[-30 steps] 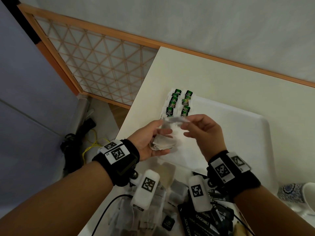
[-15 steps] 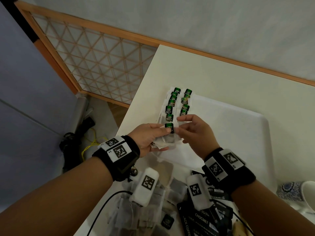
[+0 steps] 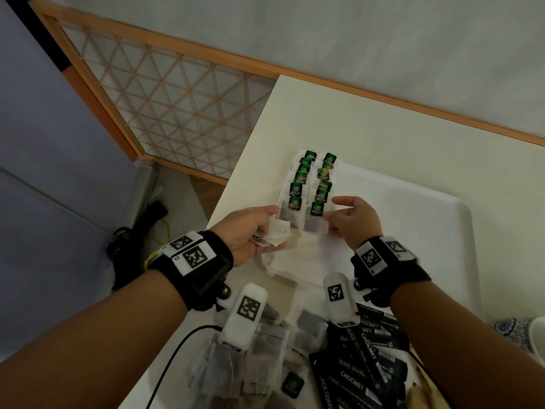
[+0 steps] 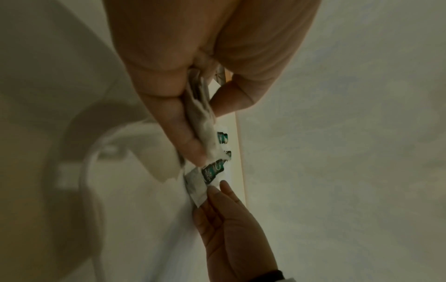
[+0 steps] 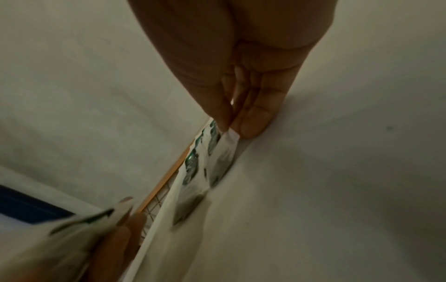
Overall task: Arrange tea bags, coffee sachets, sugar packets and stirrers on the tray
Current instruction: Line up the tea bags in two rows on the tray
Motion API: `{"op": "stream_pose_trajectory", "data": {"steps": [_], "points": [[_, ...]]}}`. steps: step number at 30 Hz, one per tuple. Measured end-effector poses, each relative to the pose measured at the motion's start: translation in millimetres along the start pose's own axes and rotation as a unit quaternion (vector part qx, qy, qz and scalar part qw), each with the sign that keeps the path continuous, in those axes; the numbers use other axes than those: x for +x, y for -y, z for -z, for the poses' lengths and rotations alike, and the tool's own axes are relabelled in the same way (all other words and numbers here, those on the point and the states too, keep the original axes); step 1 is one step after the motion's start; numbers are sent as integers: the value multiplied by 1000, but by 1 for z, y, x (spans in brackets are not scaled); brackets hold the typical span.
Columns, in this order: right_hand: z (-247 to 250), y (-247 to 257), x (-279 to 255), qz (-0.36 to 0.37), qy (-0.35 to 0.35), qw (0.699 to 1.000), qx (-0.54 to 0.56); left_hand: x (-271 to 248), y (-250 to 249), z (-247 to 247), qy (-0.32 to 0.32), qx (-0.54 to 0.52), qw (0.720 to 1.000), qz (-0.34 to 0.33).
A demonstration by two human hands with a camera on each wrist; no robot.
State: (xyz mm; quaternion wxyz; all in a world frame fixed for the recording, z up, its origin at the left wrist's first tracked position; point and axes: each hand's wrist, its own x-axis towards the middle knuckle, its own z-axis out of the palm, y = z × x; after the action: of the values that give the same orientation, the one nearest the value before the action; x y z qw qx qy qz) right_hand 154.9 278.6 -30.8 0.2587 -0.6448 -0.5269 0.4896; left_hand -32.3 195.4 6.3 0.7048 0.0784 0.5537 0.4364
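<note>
A white tray (image 3: 413,231) lies on the cream table. Two columns of green-tagged tea bags (image 3: 302,178) fill its far-left corner. My left hand (image 3: 250,231) hovers at the near end of the left column and grips a crumpled bunch of tea bags (image 3: 275,234), also visible in the left wrist view (image 4: 202,122). My right hand (image 3: 351,222) pinches the white corner of the nearest tea bag (image 3: 314,219) in the right column. That bag (image 5: 222,162) lies flat on the tray, held between thumb and forefinger (image 5: 253,122).
A heap of loose tea bags (image 3: 253,358) and black coffee sachets (image 3: 362,364) lies under my wrists at the table's near end. A blue-patterned cup (image 3: 528,335) stands at the right edge. The table's left edge (image 3: 244,160) drops off beside a lattice screen (image 3: 165,107).
Both hands dropped from mid-air to the tray. The right hand drew one tea bag from the left hand's bunch and laid it at the near end of the right column.
</note>
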Motion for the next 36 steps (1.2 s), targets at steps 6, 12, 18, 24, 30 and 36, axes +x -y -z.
{"op": "stream_pose_trajectory", "data": {"steps": [6,12,18,24,30,36], "points": [[1,0,3,33,-39,995,-82,5,0,-1,3,-8,1000,-9],[0,12,12,31,-44,998,-36,8,2,0,18,-7,1000,-6],[-2,16,19,21,-37,999,-27,10,1,-2,29,0,1000,-5],[-1,18,23,19,-26,999,-39,13,1,-3,31,21,999,4],[0,19,27,12,-31,998,-47,14,1,-5,30,20,999,7],[3,18,18,56,-56,996,-42,14,1,-8,31,24,999,3]]}}
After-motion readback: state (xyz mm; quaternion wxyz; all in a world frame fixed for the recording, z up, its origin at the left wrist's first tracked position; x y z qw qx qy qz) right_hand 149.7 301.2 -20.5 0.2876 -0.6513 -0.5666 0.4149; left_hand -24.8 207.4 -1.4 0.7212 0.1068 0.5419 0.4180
